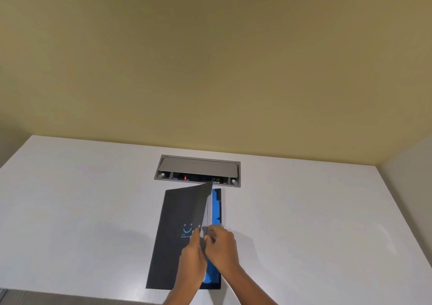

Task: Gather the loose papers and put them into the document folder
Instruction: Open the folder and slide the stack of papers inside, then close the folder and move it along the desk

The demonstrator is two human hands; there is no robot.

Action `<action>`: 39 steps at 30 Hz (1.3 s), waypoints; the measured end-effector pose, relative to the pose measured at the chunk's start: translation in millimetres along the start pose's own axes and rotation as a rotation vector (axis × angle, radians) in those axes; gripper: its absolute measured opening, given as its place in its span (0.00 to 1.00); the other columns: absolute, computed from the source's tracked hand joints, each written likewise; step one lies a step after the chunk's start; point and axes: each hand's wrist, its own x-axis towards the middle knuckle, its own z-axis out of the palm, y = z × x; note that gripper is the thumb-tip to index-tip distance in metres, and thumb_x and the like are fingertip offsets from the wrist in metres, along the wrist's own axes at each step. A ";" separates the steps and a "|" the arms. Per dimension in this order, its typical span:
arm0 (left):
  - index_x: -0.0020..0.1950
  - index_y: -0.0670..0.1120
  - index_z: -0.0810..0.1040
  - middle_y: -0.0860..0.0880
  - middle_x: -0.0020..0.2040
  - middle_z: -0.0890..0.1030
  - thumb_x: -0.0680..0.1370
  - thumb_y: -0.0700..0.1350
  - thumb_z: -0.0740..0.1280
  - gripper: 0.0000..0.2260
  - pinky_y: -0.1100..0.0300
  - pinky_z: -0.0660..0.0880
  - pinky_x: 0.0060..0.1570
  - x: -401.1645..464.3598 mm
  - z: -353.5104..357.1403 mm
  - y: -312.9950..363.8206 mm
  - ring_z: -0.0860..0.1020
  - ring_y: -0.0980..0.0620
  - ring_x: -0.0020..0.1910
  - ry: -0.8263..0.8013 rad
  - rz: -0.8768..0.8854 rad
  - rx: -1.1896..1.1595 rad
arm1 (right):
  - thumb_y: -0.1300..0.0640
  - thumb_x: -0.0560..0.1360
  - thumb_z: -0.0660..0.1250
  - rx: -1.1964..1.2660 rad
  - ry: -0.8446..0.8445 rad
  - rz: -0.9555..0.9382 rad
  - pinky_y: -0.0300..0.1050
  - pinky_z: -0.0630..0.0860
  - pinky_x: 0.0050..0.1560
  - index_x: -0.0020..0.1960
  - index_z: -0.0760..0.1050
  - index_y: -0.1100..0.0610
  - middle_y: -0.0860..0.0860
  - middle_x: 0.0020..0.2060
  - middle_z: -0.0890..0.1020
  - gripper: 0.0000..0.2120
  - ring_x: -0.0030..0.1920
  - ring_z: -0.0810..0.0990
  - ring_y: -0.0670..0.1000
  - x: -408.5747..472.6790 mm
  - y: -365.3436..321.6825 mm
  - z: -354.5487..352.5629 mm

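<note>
A dark grey document folder (174,232) with a blue smiley logo lies near the front edge of the white table (81,211). Its front cover is lifted along the right edge, so the blue lining (216,203) and a pale sheet inside show. My left hand (192,258) pinches the raised cover's right edge from the left. My right hand (222,246) meets it from the right, fingers closed at the same edge. I cannot tell whether the right hand grips the cover or a paper under it. No loose papers lie elsewhere on the table.
A recessed grey cable box (198,171) with its lid tilted up and a small red light sits in the table just behind the folder. A yellowish wall (210,59) rises behind the table. The table's front edge runs just below the folder.
</note>
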 end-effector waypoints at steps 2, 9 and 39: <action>0.80 0.45 0.61 0.44 0.73 0.74 0.82 0.39 0.60 0.25 0.51 0.74 0.68 1.2 18.5 -6.0 0.75 0.44 0.70 -0.024 0.067 0.110 | 0.56 0.83 0.71 -0.003 -0.004 0.017 0.28 0.76 0.59 0.65 0.84 0.53 0.47 0.60 0.88 0.11 0.58 0.86 0.47 1.4 15.3 -3.0; 0.83 0.46 0.48 0.47 0.84 0.50 0.83 0.35 0.58 0.31 0.53 0.54 0.80 24.8 53.3 -36.5 0.50 0.47 0.83 -0.136 0.135 0.528 | 0.63 0.80 0.71 -0.098 0.024 0.134 0.19 0.69 0.41 0.55 0.86 0.58 0.51 0.50 0.90 0.07 0.51 0.87 0.50 9.3 72.2 -13.4; 0.83 0.52 0.40 0.46 0.83 0.35 0.81 0.55 0.64 0.40 0.43 0.42 0.80 63.3 -3.5 -101.1 0.37 0.42 0.82 -0.208 0.099 0.756 | 0.59 0.84 0.68 -0.539 -0.192 -0.052 0.41 0.81 0.63 0.68 0.81 0.58 0.55 0.62 0.85 0.14 0.59 0.87 0.55 79.3 52.8 44.8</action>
